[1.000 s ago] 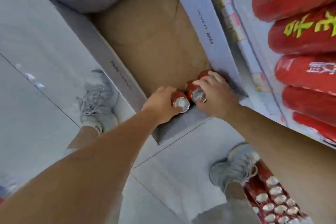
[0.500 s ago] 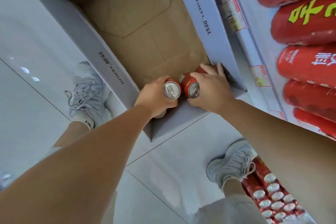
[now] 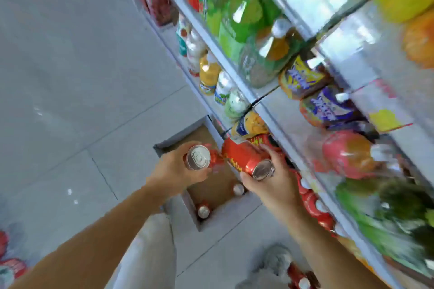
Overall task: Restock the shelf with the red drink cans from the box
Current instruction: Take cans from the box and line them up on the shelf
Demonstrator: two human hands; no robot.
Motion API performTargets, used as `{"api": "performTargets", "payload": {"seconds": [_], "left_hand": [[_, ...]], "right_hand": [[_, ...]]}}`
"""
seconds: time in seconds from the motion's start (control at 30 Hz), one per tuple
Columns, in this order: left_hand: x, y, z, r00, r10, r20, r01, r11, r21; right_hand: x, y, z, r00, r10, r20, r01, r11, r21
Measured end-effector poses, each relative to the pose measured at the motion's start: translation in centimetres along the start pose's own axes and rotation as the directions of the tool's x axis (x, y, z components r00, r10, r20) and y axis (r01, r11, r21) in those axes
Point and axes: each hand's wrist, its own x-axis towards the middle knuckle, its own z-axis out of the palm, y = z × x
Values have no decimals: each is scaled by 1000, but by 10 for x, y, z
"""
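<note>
My left hand point(image 3: 173, 172) grips a red drink can point(image 3: 202, 158) with its silver top facing me. My right hand point(image 3: 277, 183) grips a second red can point(image 3: 246, 159) tilted on its side, silver end toward me. Both are lifted above the open cardboard box point(image 3: 192, 206) on the floor. Two more red cans point(image 3: 203, 210) stand in the box's near end, one by the left corner and one point(image 3: 238, 189) under my right hand. The shelf point(image 3: 277, 122) rises on the right, and a row of red cans point(image 3: 314, 206) fills its low level beside my right wrist.
Blurred bottles and packets crowd the upper shelves, among them green bottles point(image 3: 239, 19) and a yellow bottle point(image 3: 207, 75). Grey floor tiles point(image 3: 70, 77) spread to the left. My shoe point(image 3: 277, 260) stands near more red cans point(image 3: 300, 279) at the bottom.
Both hands have lifted a can each out of the box, and the view has swung up from the box to the shelves.
</note>
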Motion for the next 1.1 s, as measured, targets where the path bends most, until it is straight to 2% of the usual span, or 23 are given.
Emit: {"api": "performTargets", "payload": {"seconds": [0.13,0.3,0.4,0.47,0.67,0.83,0.87,0.93,1.03,1.1], "left_hand": [[-70,116,-80,969,229,-91,-235,971,-53],[-123,225,-139,877,476,-69,-478,879,-3],[-160,293,-151,762,635,-125,-629,772,89],[-185,338,-147,683,723,-106,-708,691,146],[-243,428,-100,487,873,-20,-868,486,99],[-274,483,-53,365,930,45,-929,361,77],[-280,492,-44,338,940,56,-940,333,78],[-288,509,-29,307,949,76,-950,302,75],[-295,526,-7,271,957,109,-961,261,96],[-297,535,5,271,954,124,-960,260,103]], "right_hand": [[-56,-122,-80,979,-141,-148,154,985,75],[-123,-198,-157,931,-241,-276,301,931,204],[-163,-220,-203,880,-284,-381,385,896,220],[-190,-224,-236,839,-276,-469,421,875,238],[-263,-214,-319,670,-179,-720,488,838,246],[-303,-196,-396,471,-126,-873,421,902,97],[-309,-191,-412,449,-135,-883,402,913,64],[-318,-185,-440,440,-158,-884,331,944,-4],[-322,-174,-474,478,-154,-865,223,974,-50],[-318,-167,-491,488,-137,-862,139,987,-78]]}}
